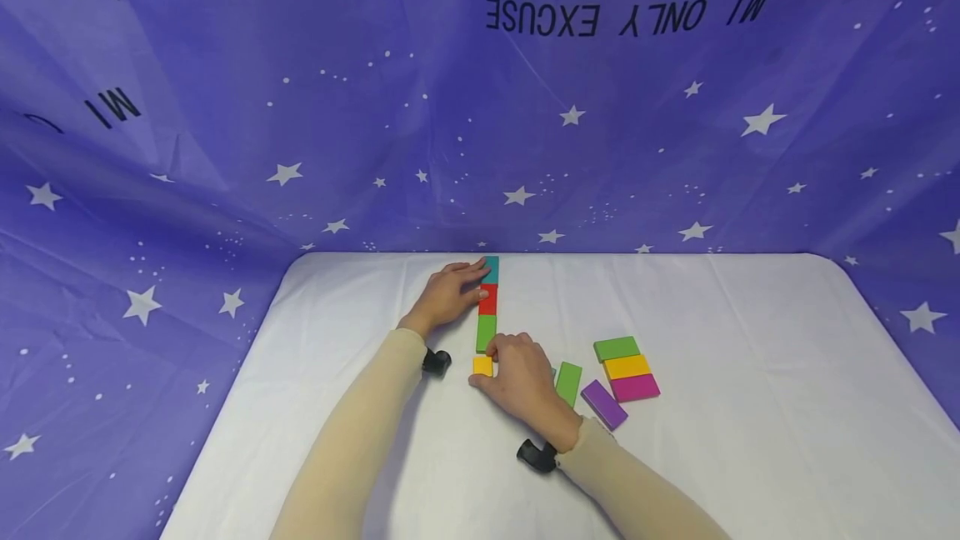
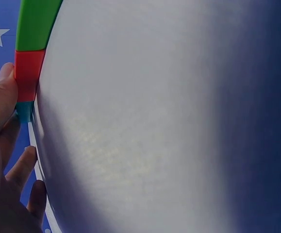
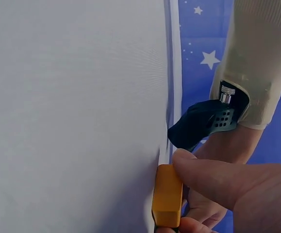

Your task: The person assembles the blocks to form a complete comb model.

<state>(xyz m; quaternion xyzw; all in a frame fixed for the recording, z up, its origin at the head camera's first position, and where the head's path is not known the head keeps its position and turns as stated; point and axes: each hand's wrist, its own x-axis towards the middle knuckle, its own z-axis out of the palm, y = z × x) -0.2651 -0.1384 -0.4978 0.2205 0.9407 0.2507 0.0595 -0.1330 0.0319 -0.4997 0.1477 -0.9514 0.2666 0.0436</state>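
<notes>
A straight row of flat blocks runs toward the back of the table: a teal block (image 1: 491, 270) farthest, then a red block (image 1: 487, 300), then a green block (image 1: 486, 333). My left hand (image 1: 444, 297) lies at the row's left side, fingers extended, touching the teal and red blocks. In the left wrist view its thumb (image 2: 2, 99) rests against the red block. Just nearer than the green block, with a small gap, is a yellow block (image 1: 482, 367). My right hand (image 1: 521, 377) pinches this yellow block (image 3: 168, 194) between thumb and fingers.
Right of my right hand lie a loose green block (image 1: 568, 384) and a tilted purple block (image 1: 604, 405). A teal edge shows beside the hand, mostly hidden. Farther right, green (image 1: 617, 348), yellow (image 1: 627, 367) and magenta (image 1: 635, 388) blocks lie side by side on the white table (image 1: 750, 440).
</notes>
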